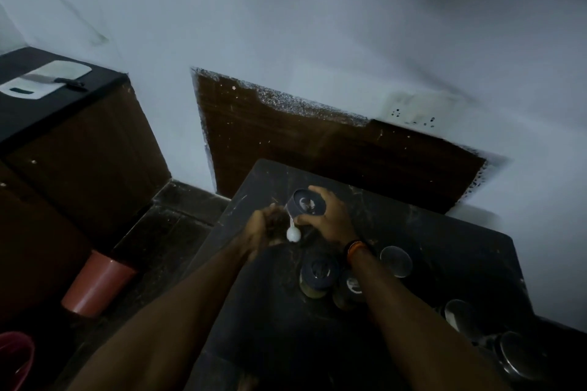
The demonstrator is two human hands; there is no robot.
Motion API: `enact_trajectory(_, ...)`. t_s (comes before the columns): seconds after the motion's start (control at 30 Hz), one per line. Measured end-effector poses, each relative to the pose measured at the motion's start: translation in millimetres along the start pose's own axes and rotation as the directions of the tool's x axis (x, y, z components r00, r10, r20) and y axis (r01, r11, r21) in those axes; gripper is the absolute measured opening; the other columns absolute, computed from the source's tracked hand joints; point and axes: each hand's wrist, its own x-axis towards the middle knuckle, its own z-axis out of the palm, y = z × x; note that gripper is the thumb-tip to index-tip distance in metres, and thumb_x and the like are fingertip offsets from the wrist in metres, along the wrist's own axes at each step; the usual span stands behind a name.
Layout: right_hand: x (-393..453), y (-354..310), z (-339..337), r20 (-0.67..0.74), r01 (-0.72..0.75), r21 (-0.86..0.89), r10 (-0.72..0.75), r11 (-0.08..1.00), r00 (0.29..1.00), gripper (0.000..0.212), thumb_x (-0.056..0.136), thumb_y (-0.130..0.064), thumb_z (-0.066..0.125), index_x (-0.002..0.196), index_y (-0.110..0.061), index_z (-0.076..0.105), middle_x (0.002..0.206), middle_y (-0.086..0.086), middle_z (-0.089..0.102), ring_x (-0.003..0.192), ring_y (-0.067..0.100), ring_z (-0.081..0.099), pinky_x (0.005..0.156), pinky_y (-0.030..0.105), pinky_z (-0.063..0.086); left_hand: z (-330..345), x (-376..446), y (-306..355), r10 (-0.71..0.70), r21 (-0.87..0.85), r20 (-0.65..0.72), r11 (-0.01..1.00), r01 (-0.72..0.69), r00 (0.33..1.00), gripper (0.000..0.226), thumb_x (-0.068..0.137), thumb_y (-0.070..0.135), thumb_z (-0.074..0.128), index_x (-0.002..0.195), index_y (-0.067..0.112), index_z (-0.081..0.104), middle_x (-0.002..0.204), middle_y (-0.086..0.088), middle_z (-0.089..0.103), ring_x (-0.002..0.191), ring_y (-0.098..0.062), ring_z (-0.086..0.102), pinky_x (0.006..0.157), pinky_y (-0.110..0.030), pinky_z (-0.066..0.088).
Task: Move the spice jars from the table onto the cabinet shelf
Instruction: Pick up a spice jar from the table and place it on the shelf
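My right hand (330, 216) grips a dark-lidded spice jar (307, 205) from above, over the far part of the dark table (444, 241). A small white spoon (293, 233) hangs from the jar's side. My left hand (260, 228) is curled just left of the jar, close to the spoon; what it holds is too dark to tell. Two more dark-lidded jars (317, 274) (351, 287) stand on the table under my right forearm. Further right stand jars with shiny lids (396, 261) (459, 314) (516, 355).
A dark wooden cabinet (79, 149) stands at the left with a white cutting board and knife (44, 79) on top. A reddish bucket (97, 286) sits on the floor left of the table. The white wall with a brown panel (317, 149) rises behind the table.
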Motion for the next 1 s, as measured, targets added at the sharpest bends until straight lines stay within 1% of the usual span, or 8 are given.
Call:
enact_trajectory(0.13, 1, -12, -32, 0.017, 0.034, 0.191, -0.038, 0.981, 0.999, 0.069, 0.077, -0.016, 0.080, 0.139, -0.024, 0.053, 0.132, -0.001, 0.060, 0.118, 0.017, 0.059, 0.095, 0.031, 0.051, 25, -2, 0, -0.070, -0.323, 0.227, 0.936, 0.143, 0.971, 0.048, 0.103, 0.042, 0.037, 0.132, 0.010, 0.058, 0.131, -0.026, 0.062, 0.122, -0.045, 0.057, 0.097, -0.065, 0.049)
enact_trajectory(0.27, 6, -22, -60, 0.030, 0.062, 0.354, -0.078, 0.933, 0.997, 0.077, 0.074, -0.012, 0.075, 0.144, -0.025, 0.046, 0.132, 0.005, 0.058, 0.114, 0.020, 0.062, 0.089, 0.029, 0.053, 50, -11, -2, -0.022, -0.485, 0.334, 0.853, 0.192, 0.942, 0.050, 0.099, 0.035, 0.046, 0.138, 0.005, 0.054, 0.137, -0.031, 0.056, 0.129, -0.049, 0.051, 0.105, -0.067, 0.041)
enact_trajectory(0.37, 10, -32, -78, -0.007, 0.090, 0.434, -0.096, 0.897, 0.995, 0.079, 0.070, -0.017, 0.073, 0.144, -0.026, 0.046, 0.132, 0.005, 0.059, 0.115, 0.018, 0.063, 0.087, 0.026, 0.053, 74, -19, 4, 0.072, -0.534, 0.352, 0.834, 0.137, 0.933, 0.050, 0.094, 0.031, 0.055, 0.136, 0.004, 0.055, 0.134, -0.030, 0.058, 0.123, -0.050, 0.057, 0.101, -0.066, 0.046)
enact_trajectory(0.47, 15, -42, -93, -0.071, 0.142, 0.479, -0.123, 0.867, 0.990, 0.071, 0.073, -0.021, 0.071, 0.141, -0.027, 0.051, 0.136, 0.001, 0.056, 0.120, 0.018, 0.059, 0.092, 0.029, 0.053, 97, -25, 17, 0.206, -0.545, 0.323, 0.838, 0.004, 0.923, 0.050, 0.091, 0.024, 0.057, 0.136, 0.003, 0.055, 0.135, -0.028, 0.059, 0.124, -0.048, 0.057, 0.099, -0.067, 0.046)
enact_trajectory(0.6, 26, -66, -110, -0.188, 0.181, 0.541, -0.092, 0.822, 0.978, 0.077, 0.073, -0.030, 0.081, 0.143, -0.026, 0.048, 0.135, -0.002, 0.055, 0.115, 0.013, 0.059, 0.075, 0.018, 0.056, 127, -34, 46, 0.435, -0.402, 0.184, 0.852, -0.337, 0.881, 0.054, 0.089, 0.015, 0.061, 0.140, 0.004, 0.048, 0.140, -0.025, 0.054, 0.126, -0.047, 0.054, 0.100, -0.066, 0.046)
enact_trajectory(0.73, 33, -89, -128, -0.261, 0.174, 0.627, -0.006, 0.759, 0.965, 0.100, 0.058, -0.049, 0.092, 0.144, -0.031, 0.043, 0.137, 0.002, 0.052, 0.114, 0.021, 0.065, 0.092, 0.037, 0.058, 154, -52, 71, 0.598, -0.283, 0.086, 0.782, -0.556, 0.797, 0.059, 0.075, 0.006, 0.075, 0.131, 0.010, 0.055, 0.131, -0.020, 0.061, 0.115, -0.035, 0.064, 0.084, -0.047, 0.058)
enact_trajectory(0.87, 37, -113, -159, -0.230, 0.218, 0.755, -0.061, 0.619, 0.971, 0.081, 0.057, -0.039, 0.094, 0.129, -0.032, 0.057, 0.131, 0.010, 0.060, 0.107, 0.027, 0.070, 0.089, 0.040, 0.057, 170, -63, 94, 0.655, -0.315, 0.149, 0.742, -0.592, 0.741, 0.051, 0.083, 0.011, 0.075, 0.130, 0.009, 0.056, 0.129, -0.017, 0.064, 0.117, -0.032, 0.065, 0.096, -0.051, 0.055)
enact_trajectory(1.0, 38, -141, -188, -0.163, 0.239, 0.868, -0.204, 0.436, 0.965, 0.061, 0.072, -0.014, 0.080, 0.129, -0.015, 0.059, 0.123, 0.012, 0.061, 0.103, 0.026, 0.066, 0.098, 0.044, 0.052, 180, -76, 121, 0.585, -0.387, 0.414, 0.806, -0.448, 0.697, 0.055, 0.084, 0.018, 0.070, 0.135, 0.005, 0.053, 0.137, -0.026, 0.057, 0.126, -0.044, 0.056, 0.101, -0.055, 0.050)
